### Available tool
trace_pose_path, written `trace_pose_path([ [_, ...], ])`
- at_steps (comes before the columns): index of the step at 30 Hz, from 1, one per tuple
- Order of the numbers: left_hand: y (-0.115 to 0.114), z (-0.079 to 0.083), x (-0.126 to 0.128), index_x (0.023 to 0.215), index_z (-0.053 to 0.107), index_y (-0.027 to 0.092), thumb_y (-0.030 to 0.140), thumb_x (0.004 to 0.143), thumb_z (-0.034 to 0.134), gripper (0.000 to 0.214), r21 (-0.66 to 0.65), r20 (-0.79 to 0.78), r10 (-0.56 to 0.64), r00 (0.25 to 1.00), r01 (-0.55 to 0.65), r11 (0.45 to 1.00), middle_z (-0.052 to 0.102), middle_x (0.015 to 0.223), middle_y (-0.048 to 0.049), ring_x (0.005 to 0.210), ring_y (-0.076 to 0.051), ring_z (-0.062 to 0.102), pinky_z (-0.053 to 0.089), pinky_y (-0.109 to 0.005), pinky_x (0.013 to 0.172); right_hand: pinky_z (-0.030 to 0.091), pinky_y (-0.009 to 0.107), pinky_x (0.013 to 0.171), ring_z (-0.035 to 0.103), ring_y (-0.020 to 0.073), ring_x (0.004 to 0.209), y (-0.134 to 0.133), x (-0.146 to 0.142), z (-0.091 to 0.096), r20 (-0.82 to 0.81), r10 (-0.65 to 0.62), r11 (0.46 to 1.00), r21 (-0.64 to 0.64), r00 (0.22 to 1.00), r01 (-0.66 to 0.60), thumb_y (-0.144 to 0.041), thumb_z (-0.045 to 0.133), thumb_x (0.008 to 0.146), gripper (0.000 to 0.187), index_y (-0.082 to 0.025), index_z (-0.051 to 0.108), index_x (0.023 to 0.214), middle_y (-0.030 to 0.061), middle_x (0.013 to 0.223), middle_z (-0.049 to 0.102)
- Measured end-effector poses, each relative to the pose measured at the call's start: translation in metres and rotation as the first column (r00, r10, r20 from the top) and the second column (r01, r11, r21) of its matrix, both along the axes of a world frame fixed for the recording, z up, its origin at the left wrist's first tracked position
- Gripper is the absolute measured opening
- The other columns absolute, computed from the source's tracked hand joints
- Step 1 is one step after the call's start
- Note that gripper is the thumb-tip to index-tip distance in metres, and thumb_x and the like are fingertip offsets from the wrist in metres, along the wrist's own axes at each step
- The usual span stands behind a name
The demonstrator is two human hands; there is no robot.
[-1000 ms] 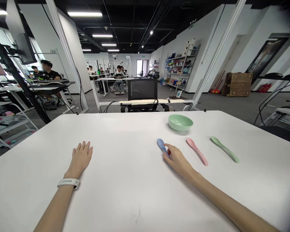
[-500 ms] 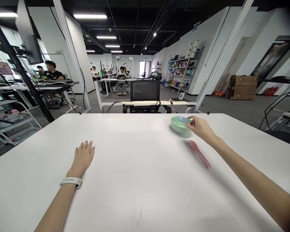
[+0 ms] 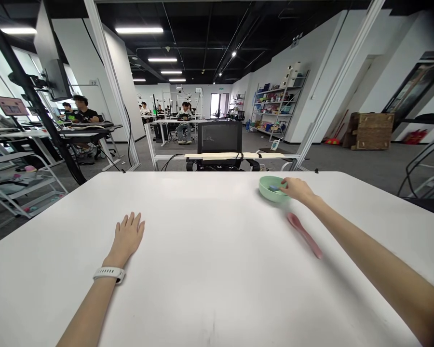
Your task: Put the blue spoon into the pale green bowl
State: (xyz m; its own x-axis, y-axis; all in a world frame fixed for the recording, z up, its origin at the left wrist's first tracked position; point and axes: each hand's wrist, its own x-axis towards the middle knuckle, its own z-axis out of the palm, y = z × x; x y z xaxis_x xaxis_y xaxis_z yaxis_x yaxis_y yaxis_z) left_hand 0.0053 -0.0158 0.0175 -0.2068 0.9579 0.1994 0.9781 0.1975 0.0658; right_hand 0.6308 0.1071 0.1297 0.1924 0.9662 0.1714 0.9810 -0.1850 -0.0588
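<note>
At the far right of the table stands a light green bowl (image 3: pixel 265 192). A blue spoon (image 3: pixel 274 188) has its head down inside it. My right hand (image 3: pixel 297 190) is at the bowl's right rim, with the thumb and fingers pinched on the spoon's handle, which they mostly hide. Nearer to me, below that hand, a pink spoon (image 3: pixel 304 235) lies on the table, its bowl end pointing away. My left hand (image 3: pixel 128 236) rests palm down on the left side with its fingers spread, holding nothing; a pale band circles that wrist.
The white table (image 3: pixel 188 260) ends at a far edge just behind the bowl. Beyond it are a metal frame bar (image 3: pixel 217 156) and a black mesh chair (image 3: pixel 220 137). A white cart (image 3: pixel 39 188) stands off to the left. Several people sit at desks in the background.
My right hand has lowered the blue spoon from above the bowl's rim into the bowl. My left hand stays flat on the table. The whole view has shifted slightly.
</note>
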Motion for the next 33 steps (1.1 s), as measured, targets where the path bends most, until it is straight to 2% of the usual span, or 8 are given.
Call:
trace_pose_path([
  [3, 0.0, -0.001, 0.001, 0.17, 0.058, 0.013, 0.036, 0.114, 0.031, 0.067, 0.021, 0.0, -0.002, 1.0, 0.002, 1.0, 0.053, 0.181, -0.0227, 0.171, -0.038, 0.047, 0.04, -0.063, 0.138, 0.053, 0.038, 0.086, 0.08, 0.0341, 0.107, -0.001, 0.0, -0.003, -0.013, -0.01, 1.0, 0.024, 1.0, 0.01, -0.03, 0.068, 0.101, 0.031, -0.016, 0.087, 0.121, 0.0179, 0.108, 0.088],
  [5, 0.001, -0.001, 0.001, 0.17, 0.059, 0.012, 0.035, 0.114, 0.032, 0.066, 0.028, -0.001, -0.002, 1.0, 0.002, 1.0, 0.054, 0.18, -0.0234, 0.17, -0.039, 0.048, 0.04, -0.064, 0.138, 0.053, 0.039, 0.09, 0.078, 0.035, 0.11, -0.007, 0.003, -0.003, -0.037, 0.004, 0.995, 0.1, 0.999, 0.0, -0.031, 0.063, 0.104, 0.033, -0.014, 0.085, 0.122, 0.0199, 0.109, 0.087],
  [10, 0.0, 0.0, 0.001, 0.171, 0.057, 0.014, 0.036, 0.114, 0.032, 0.067, 0.013, 0.017, 0.007, 1.0, -0.007, 1.0, 0.052, 0.182, -0.0217, 0.172, -0.038, 0.046, 0.039, -0.062, 0.138, 0.053, 0.046, 0.109, 0.073, 0.0348, 0.119, -0.046, 0.024, -0.014, -0.082, 0.066, 0.956, 0.289, 0.994, -0.04, -0.033, 0.043, 0.109, 0.05, -0.009, 0.076, 0.137, 0.0254, 0.129, 0.084],
  [14, -0.001, 0.002, 0.002, 0.173, 0.054, 0.011, 0.037, 0.114, 0.029, 0.069, -0.017, 0.028, -0.002, 1.0, 0.002, 1.0, 0.049, 0.184, -0.0228, 0.174, -0.039, 0.042, 0.036, -0.062, 0.14, 0.057, 0.052, 0.114, 0.075, 0.0383, 0.127, -0.089, 0.051, -0.051, -0.184, 0.173, 0.919, 0.385, 0.967, -0.091, -0.037, 0.039, 0.106, 0.051, -0.016, 0.077, 0.134, 0.0245, 0.131, 0.083],
  [19, -0.001, 0.002, 0.001, 0.173, 0.054, 0.012, 0.039, 0.114, 0.027, 0.071, -0.013, 0.031, -0.006, 1.0, 0.007, 1.0, 0.049, 0.184, -0.022, 0.173, -0.038, 0.043, 0.035, -0.063, 0.14, 0.053, 0.053, 0.129, 0.068, 0.038, 0.152, -0.12, 0.071, -0.11, -0.266, 0.205, 0.962, 0.233, 0.942, -0.143, -0.043, 0.036, 0.107, 0.059, -0.019, 0.076, 0.142, 0.0215, 0.159, 0.074],
  [22, 0.0, 0.0, -0.001, 0.172, 0.055, 0.01, 0.038, 0.113, 0.024, 0.073, -0.013, 0.021, -0.014, 1.0, 0.014, 1.0, 0.05, 0.183, -0.0232, 0.172, -0.04, 0.044, 0.035, -0.066, 0.139, 0.048, 0.052, 0.135, 0.06, 0.0373, 0.162, -0.123, 0.072, -0.129, -0.306, 0.195, 0.976, 0.157, 0.932, -0.152, -0.042, 0.04, 0.104, 0.059, -0.017, 0.078, 0.142, 0.0206, 0.165, 0.07],
  [26, 0.001, -0.002, -0.001, 0.17, 0.058, 0.009, 0.038, 0.112, 0.024, 0.073, 0.022, 0.017, -0.016, 1.0, 0.016, 1.0, 0.052, 0.181, -0.0244, 0.17, -0.04, 0.047, 0.037, -0.068, 0.138, 0.046, 0.052, 0.137, 0.057, 0.0356, 0.164, -0.123, 0.068, -0.13, -0.348, 0.173, 0.981, 0.139, 0.921, -0.132, -0.038, 0.043, 0.104, 0.056, -0.02, 0.08, 0.141, 0.0178, 0.166, 0.07],
  [33, 0.001, -0.001, -0.002, 0.169, 0.059, 0.011, 0.038, 0.112, 0.026, 0.072, 0.02, 0.019, -0.024, 1.0, 0.023, 1.0, 0.054, 0.18, -0.0239, 0.17, -0.04, 0.048, 0.039, -0.066, 0.137, 0.047, 0.056, 0.136, 0.059, 0.0382, 0.162, -0.13, 0.057, -0.111, -0.382, 0.149, 0.984, 0.145, 0.912, -0.1, -0.032, 0.044, 0.101, 0.051, -0.023, 0.081, 0.135, 0.018, 0.16, 0.075],
])
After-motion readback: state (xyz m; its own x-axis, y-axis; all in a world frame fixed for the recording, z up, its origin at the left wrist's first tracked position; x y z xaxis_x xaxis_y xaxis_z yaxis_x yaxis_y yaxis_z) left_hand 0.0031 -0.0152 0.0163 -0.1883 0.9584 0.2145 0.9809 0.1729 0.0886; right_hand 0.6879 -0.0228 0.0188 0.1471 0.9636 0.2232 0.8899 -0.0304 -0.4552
